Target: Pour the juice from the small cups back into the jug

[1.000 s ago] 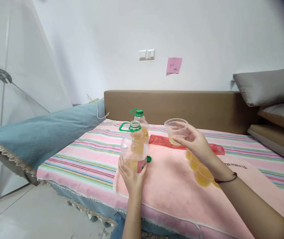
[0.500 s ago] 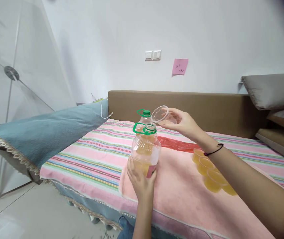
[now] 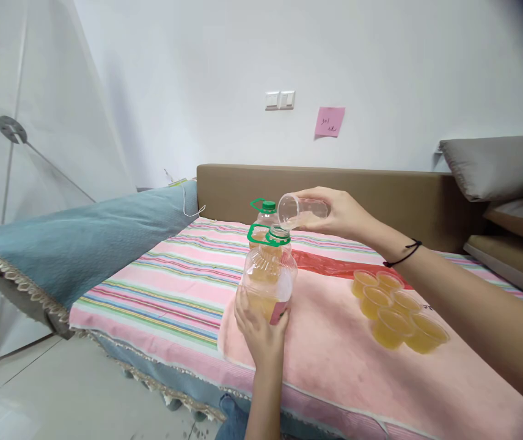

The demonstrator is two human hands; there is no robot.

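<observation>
The left hand (image 3: 261, 327) is wrapping closed around the lower body of an uncapped clear plastic bottle (image 3: 268, 275), which is standing upright on a pink towel (image 3: 335, 354) near the front edge of the bed. The bottle is carrying a green neck ring with a loop handle, a pink label low on its side, and pale yellow liquid filling roughly the lower part.

The right hand (image 3: 341, 214) is gripping a small clear plastic cup (image 3: 300, 212) by its base end, fingers closed about it. The cup is lying nearly on its side, its open rim pointing left and sitting just above the bottle's mouth. A little pale liquid is showing along the cup's lower wall; whether any stream is passing into the bottle cannot be told. A dark band is circling the right wrist.

Behind the held bottle, a second bottle with a green cap (image 3: 266, 214) is standing upright. To the right, a cluster of filled yellow cups (image 3: 394, 311) is sitting on the towel, packed together and touching. A red plastic bag (image 3: 330, 266) is lying flat behind them on the striped bedsheet (image 3: 160, 287). A blue blanket (image 3: 82, 238) is draping the left side, and a pink sticky note (image 3: 329, 121) is hanging on the wall.
</observation>
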